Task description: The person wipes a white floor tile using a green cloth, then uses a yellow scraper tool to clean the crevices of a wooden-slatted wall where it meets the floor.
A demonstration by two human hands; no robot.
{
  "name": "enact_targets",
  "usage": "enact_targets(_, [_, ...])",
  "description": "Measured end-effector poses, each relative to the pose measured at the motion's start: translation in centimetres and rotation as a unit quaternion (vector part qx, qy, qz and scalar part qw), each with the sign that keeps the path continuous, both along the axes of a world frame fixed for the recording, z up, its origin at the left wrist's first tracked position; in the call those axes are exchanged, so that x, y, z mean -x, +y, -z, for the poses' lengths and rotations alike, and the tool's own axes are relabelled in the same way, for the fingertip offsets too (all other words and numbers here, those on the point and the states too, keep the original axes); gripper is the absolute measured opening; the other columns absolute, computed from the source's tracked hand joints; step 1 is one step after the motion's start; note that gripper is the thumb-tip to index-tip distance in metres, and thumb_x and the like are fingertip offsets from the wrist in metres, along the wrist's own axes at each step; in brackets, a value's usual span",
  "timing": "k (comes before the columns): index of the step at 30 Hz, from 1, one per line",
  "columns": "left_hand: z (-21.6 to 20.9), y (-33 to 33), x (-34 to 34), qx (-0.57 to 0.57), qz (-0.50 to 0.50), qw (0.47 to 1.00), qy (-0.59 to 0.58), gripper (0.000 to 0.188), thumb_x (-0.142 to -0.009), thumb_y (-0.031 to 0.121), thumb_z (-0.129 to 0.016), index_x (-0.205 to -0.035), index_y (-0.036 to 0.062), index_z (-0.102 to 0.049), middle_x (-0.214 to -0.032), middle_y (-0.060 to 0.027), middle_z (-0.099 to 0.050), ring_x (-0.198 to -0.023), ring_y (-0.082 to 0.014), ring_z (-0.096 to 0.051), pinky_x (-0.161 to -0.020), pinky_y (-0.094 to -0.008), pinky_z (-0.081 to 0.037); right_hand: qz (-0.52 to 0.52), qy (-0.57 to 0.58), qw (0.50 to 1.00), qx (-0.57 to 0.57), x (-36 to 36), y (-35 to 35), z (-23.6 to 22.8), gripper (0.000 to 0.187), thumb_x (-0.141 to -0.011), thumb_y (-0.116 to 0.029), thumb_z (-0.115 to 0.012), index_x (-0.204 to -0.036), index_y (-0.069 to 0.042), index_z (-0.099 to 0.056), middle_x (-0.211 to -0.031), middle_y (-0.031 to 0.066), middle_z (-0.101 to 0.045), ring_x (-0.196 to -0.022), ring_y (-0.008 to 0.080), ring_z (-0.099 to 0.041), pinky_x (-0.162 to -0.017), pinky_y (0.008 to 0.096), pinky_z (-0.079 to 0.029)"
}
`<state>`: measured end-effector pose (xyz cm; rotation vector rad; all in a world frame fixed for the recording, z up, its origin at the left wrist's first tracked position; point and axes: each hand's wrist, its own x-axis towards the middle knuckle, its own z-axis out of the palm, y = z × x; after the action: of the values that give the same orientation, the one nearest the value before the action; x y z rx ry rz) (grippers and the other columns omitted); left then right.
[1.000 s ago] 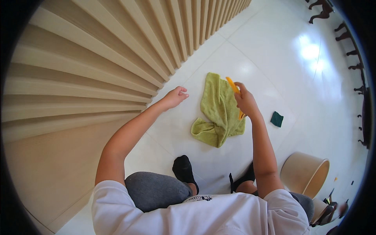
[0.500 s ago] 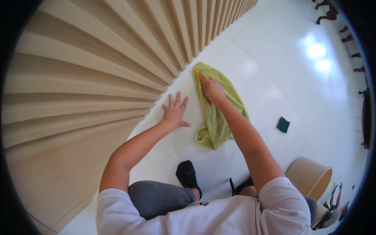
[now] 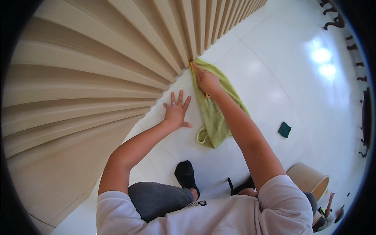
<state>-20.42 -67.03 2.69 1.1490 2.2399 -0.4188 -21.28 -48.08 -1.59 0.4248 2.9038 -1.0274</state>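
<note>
Grasping a yellow tool (image 3: 208, 96), the right hand (image 3: 208, 82) overlies a green cloth (image 3: 214, 123); the left hand (image 3: 175, 113) splays empty at its nine o'clock.

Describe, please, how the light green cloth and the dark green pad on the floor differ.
The cloth is yellowish green, the pad much darker green. The cloth is large and irregular; the pad is small and squarish. The right hand is over the cloth, while the pad lies apart, untouched. Both rest on the pale floor.

On the floor (image 3: 266, 70), the cloth (image 3: 214, 122) lies right of the slats (image 3: 94, 51), left of the scourer (image 3: 284, 130); near right, a tub (image 3: 305, 176).
</note>
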Motion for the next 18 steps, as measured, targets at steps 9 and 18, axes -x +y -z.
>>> enact_targets(9, [0.0,0.1,-0.1,0.016,0.009,1.0,0.008,0.125,-0.056,0.069,-0.071,-0.149,0.0157,-0.006,-0.153,-0.0221,0.001,-0.137,-0.0503,-0.008,-0.092,-0.0651,-0.037,-0.046,-0.08,0.994,-0.052,0.4,0.9,-2.1,0.052,-0.09,-0.013,-0.043,-0.14,-0.026,-0.038,-0.083,0.0171,-0.065,-0.073,0.0315,-0.064,-0.065,0.0437,-0.05])
enact_targets(18, [0.0,-0.7,0.4,-0.004,0.022,1.0,0.007,0.124,-0.056,0.064,-0.075,-0.149,0.0163,-0.008,-0.153,-0.0218,0.0,-0.136,-0.0506,-0.009,-0.091,-0.0641,-0.04,-0.057,-0.096,0.992,-0.066,-1.2,0.5,-2.3,0.06,-0.087,-0.005,-0.042,-0.143,-0.024,-0.033,-0.094,0.0163,-0.065,-0.084,0.0324,-0.065,-0.07,0.0442,-0.051])
